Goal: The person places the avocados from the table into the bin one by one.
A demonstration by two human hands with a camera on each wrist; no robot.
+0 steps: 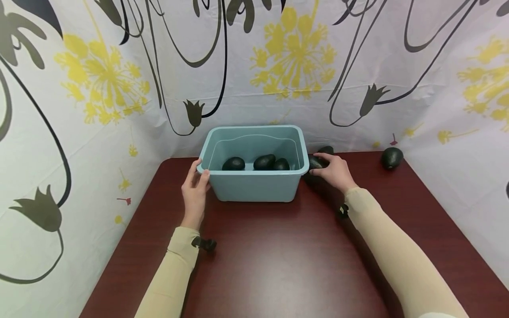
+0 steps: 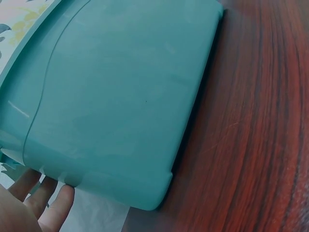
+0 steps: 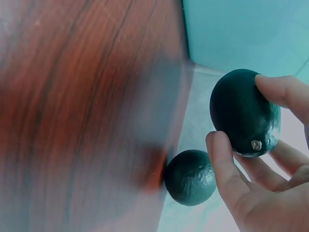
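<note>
A light blue plastic bin stands at the back of the table with several dark green avocados inside, such as one avocado on its left. My left hand grips the bin's front left corner, thumb at the front of the rim. The left wrist view has its fingers against the bin's wall. Just outside the bin's right side, my right hand holds another avocado between thumb and fingers, raised off the table. Behind it, a further avocado sits on the table's back edge.
One more avocado lies near the back right corner of the dark red wooden table. A white cloth with yellow and grey flowers hangs close behind the table and along its sides.
</note>
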